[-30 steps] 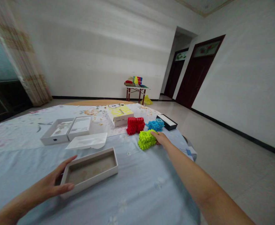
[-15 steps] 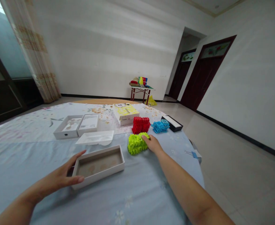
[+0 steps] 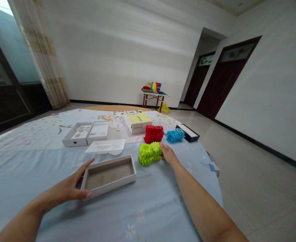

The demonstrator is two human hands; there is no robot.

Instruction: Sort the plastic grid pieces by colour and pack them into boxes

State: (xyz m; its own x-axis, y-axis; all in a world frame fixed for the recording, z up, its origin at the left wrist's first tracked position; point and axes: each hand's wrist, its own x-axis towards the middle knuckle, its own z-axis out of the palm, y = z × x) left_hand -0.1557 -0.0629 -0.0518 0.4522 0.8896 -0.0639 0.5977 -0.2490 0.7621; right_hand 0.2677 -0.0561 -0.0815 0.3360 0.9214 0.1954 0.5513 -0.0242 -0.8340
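My left hand (image 3: 73, 188) wraps the left end of a shallow white box tray (image 3: 110, 185), thumb along the near side and fingers at the far side. Its grey-brown inner floor faces up. To its right lies a bumpy lime-green block of small interlocking plastic pieces (image 3: 150, 154). My right hand (image 3: 168, 154) is at the block's right end, thumb beside its upper corner and fingers low at its side, loosely apart. Just behind stand a similar red block (image 3: 154, 134) and a blue one (image 3: 175, 135).
A clear plastic insert (image 3: 106, 147) lies behind the tray. Open white boxes (image 3: 81, 143) sit at the left, a yellow-and-white box (image 3: 138, 121) farther back. Beside the blue block is a black-edged box (image 3: 189, 133). A blue clip (image 3: 212, 167) is at the cloth's right edge.
My right thumb has slid off the top of the green block to its right end. The left hand keeps its place on the tray. The view has shifted slightly.
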